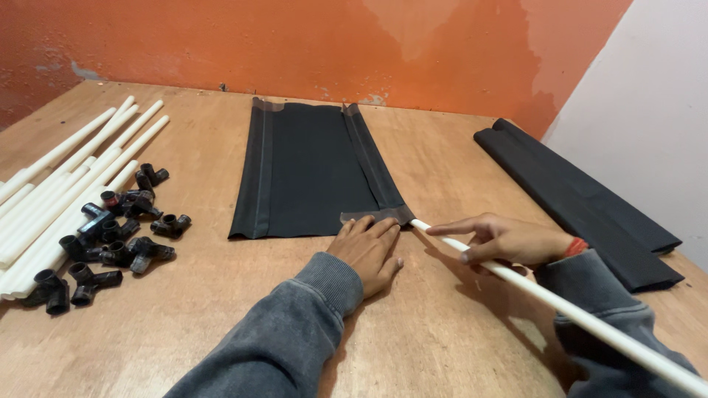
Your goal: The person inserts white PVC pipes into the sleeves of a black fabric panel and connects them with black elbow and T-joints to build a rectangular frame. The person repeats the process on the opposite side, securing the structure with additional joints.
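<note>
Orange plaster rises behind a plywood worktop (221,309); a black fabric panel (310,169) lies flat mid-table, its hemmed sleeves running away toward the wall; the left hand (366,250) presses flat, fingers spread, on the near right corner, gripping nothing; the right hand (505,239) pinches a white pipe (560,309), whose tip sits at the mouth of the right sleeve (376,215). Its long axis runs diagonally from lower right up to that mouth, pointing toward the wall; held at that slant against the sleeve's line, it could snag the hem or bunch the cloth, and the corner might slip under the palm. More white pipes (66,191) and black connectors (110,236) lie left; folded black panels (582,199) right.
</note>
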